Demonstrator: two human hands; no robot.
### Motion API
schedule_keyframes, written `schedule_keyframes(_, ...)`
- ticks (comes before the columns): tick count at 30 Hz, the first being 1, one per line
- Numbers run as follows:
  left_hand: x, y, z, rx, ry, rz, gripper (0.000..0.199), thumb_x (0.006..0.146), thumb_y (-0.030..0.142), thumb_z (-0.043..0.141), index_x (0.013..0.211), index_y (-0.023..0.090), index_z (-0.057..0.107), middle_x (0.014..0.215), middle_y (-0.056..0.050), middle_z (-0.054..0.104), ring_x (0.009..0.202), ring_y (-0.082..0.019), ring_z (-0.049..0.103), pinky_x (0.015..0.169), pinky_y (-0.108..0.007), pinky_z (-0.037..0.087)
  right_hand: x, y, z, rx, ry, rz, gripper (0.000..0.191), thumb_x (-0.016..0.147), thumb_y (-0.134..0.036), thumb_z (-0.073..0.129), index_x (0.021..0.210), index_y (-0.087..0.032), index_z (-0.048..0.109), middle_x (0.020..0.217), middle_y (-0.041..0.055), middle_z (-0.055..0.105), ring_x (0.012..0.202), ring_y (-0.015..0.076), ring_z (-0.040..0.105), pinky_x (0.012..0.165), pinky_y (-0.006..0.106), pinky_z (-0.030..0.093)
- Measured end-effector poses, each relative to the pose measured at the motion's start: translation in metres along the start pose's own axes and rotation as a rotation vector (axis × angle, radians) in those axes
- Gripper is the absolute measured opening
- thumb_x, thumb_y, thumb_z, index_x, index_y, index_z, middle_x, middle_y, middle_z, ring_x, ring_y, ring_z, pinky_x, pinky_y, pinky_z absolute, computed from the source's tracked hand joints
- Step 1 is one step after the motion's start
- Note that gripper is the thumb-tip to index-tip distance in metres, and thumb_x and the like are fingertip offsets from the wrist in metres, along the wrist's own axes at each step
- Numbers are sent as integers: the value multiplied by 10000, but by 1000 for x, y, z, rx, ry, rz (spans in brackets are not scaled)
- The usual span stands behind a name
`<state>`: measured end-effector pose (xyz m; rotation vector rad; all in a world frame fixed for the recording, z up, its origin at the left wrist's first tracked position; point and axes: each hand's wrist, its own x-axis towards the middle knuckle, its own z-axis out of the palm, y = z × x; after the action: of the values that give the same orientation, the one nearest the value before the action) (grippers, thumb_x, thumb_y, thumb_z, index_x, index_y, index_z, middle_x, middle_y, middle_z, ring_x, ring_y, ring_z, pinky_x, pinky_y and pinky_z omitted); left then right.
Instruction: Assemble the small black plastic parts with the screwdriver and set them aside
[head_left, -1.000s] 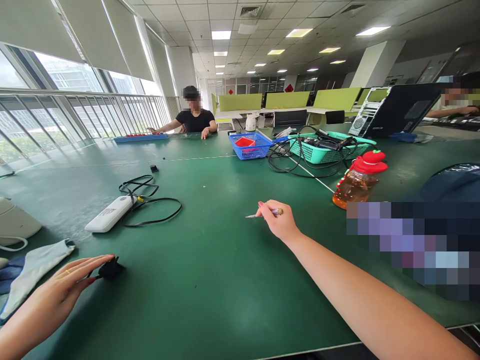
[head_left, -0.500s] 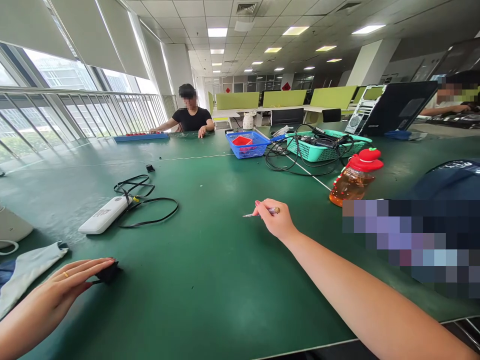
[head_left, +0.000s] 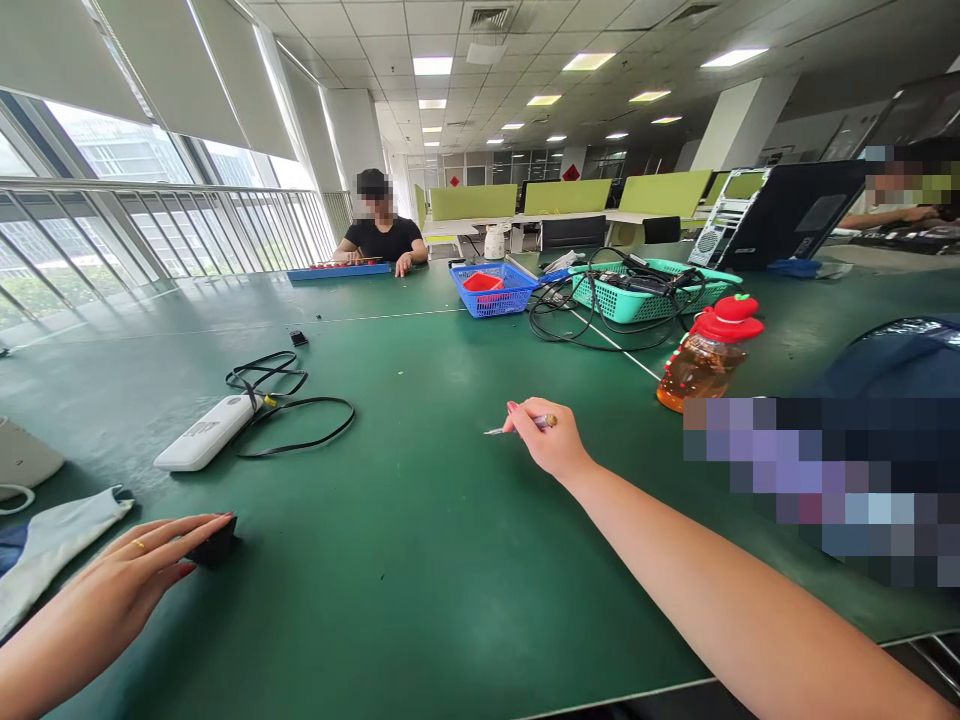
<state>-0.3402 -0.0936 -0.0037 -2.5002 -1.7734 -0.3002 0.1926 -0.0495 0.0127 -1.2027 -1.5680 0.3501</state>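
My right hand (head_left: pixel 551 436) is closed in a writing grip around a slim pen-like tool (head_left: pixel 550 421). Its thin silvery tip points left, just above or on the green table, and a brownish-gold end sticks out behind the fingers; the exact kind does not show. At the lower left, my left hand (head_left: pixel 139 575), with a ring on one finger, has its fingers stretched out over a small black block-like object (head_left: pixel 215 545). The fingertips touch its top and partly cover it, while the thumb lies lower, beside it.
A white power bank (head_left: pixel 210 432) with a black cable lies left of centre. A cloth (head_left: pixel 64 545) is near my left arm. On the right stand a red-lidded bottle (head_left: pixel 709 360), a green basket of cables (head_left: pixel 619 303) and a blue basket (head_left: pixel 491 300). A person (head_left: pixel 382 235) sits opposite.
The thumb of my left hand has dropped slightly away from the black object. My right hand stays almost still. Across the table, the person's blue tray has moved right.
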Motion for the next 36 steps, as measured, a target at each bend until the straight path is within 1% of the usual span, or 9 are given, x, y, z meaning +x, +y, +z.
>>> schedule_keyframes(5,1,-2,-2,19,-36,8,492,905,544,386,1314,367,596,1298,-13,663,1152,-284,630,1024,-442,496,0,1,1,-2,-6,-17,433,911,-373,501,536,-229,663,563,10,606,588,148,567,605,275,427)
schedule_keyframes(11,3,-2,-2,1,-17,46,462,909,521,374,1274,393,626,1295,8,667,1179,-285,618,1031,-427,496,0,1,0,-15,-9,-12,446,914,-409,504,536,-230,659,554,14,604,580,152,565,600,281,432)
schedule_keyframes(18,2,-1,-4,-33,-65,7,476,890,539,412,1291,380,614,1318,3,651,1155,-281,638,1017,-426,515,0,0,0,-20,-19,-12,465,919,-436,496,534,-233,660,554,16,608,573,154,562,591,285,431)
schedule_keyframes(22,2,1,-6,-2,-56,-7,509,866,565,441,1295,356,617,1317,-14,649,1150,-290,639,1028,-428,507,0,1,0,-15,-19,-4,460,919,-429,499,537,-231,662,541,11,590,580,154,565,589,283,426)
schedule_keyframes(26,0,4,-6,-15,-76,-30,532,871,572,431,1327,348,588,1365,-13,612,1152,-269,641,1006,-373,521,-1,1,1,-10,-25,-11,445,916,-399,498,537,-228,656,540,9,585,579,152,564,595,284,423)
schedule_keyframes(28,0,6,-7,-29,-90,-32,528,880,564,427,1337,347,578,1386,-14,593,1173,-262,630,1014,-363,514,-1,1,1,-9,-28,-6,444,916,-402,500,537,-229,655,536,9,583,578,153,565,593,285,423)
schedule_keyframes(33,0,11,-11,-50,-99,-34,533,886,543,432,1360,335,556,1402,-14,583,1203,-273,614,1032,-371,501,-2,0,0,-1,-27,13,455,914,-435,510,535,-229,653,527,7,571,570,155,566,568,282,418)
schedule_keyframes(36,0,11,-12,-46,-100,-63,584,887,538,439,1429,323,469,1423,-11,569,1221,-280,604,1048,-396,487,-1,0,0,-5,-34,12,468,914,-446,500,528,-226,648,535,12,579,565,152,560,559,279,409)
